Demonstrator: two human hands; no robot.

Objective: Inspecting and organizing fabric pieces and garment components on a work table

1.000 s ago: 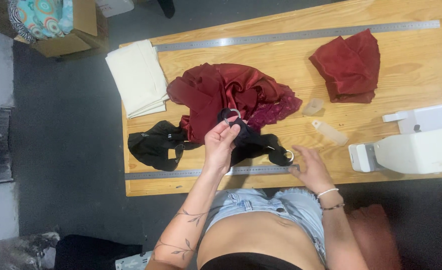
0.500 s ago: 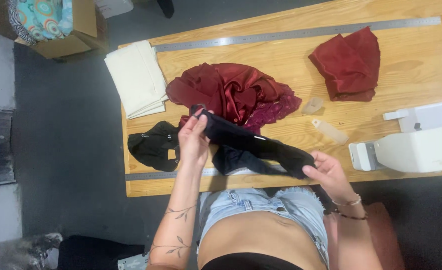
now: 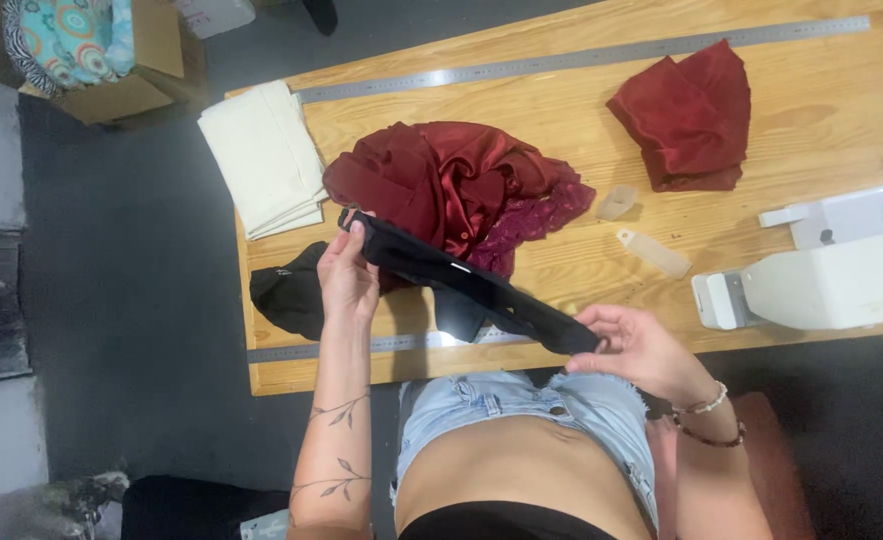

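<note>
The left hand [image 3: 347,278] pinches one end of a long black cloth [image 3: 467,285]. The right hand [image 3: 637,345] grips the other end. The cloth is pulled out straight between them, up above the front of the wooden desk [image 3: 562,110]. Under it lies a shiny dark red cloth [image 3: 442,180], all bunched up. A cream folded cloth [image 3: 262,155] sits near the left edge. A white sewing machine [image 3: 832,275] stands on the right.

left hand [image 3: 349,275] pinching, right hand [image 3: 634,345] pinching, arms apart
</note>
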